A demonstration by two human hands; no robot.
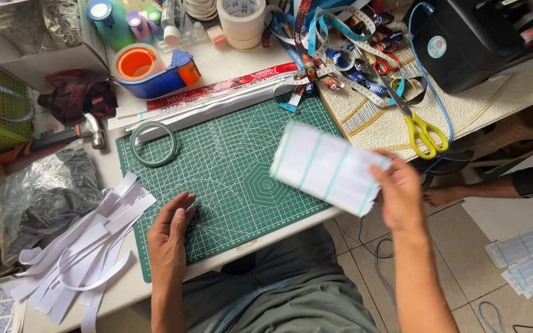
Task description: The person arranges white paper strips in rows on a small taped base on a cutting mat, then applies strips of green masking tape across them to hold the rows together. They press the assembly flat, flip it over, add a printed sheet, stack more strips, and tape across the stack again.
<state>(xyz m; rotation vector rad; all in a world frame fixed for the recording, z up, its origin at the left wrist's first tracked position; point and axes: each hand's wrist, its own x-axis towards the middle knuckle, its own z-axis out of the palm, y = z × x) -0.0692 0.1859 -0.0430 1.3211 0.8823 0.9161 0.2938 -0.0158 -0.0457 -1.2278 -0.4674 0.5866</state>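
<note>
Right hand (400, 192) holds a sheet stack (328, 168) by its right end, fingers clamped on it, thumb side hidden behind the paper. The stack hangs in the air over the right edge of the green cutting mat (229, 179), tilted down to the right, not touching it. White sheets with thin green lines across them.

Left hand (169, 233) lies palm down on the mat near its front edge, fingers together and loosely curled, holding nothing.

Handling, as a judgement: the stack looks light and bendy, several thin sheets that could fan or slide apart if pinched at one corner only. A hold across a short end, or both hands on opposite ends, would keep it square. Edges probably crease easily.

Around it: paper strips (81, 246) heaped left of the mat, some draped over the front edge of the surface (229, 65). Green tape ring (153, 143) on the mat's top-left corner. Hammer (63, 137) just left of that. Yellow-handled scissors (414, 120) right of the mat, near the stack's far end, among lanyards (340, 55). Tape dispenser (155, 71) and tape rolls (242, 21) behind.

Room: the middle of the mat is open. The surface's front edge runs close under both hands; beyond it, lap and tiled floor. Right side crowded by scissors and a blue cable (430, 86).
</note>
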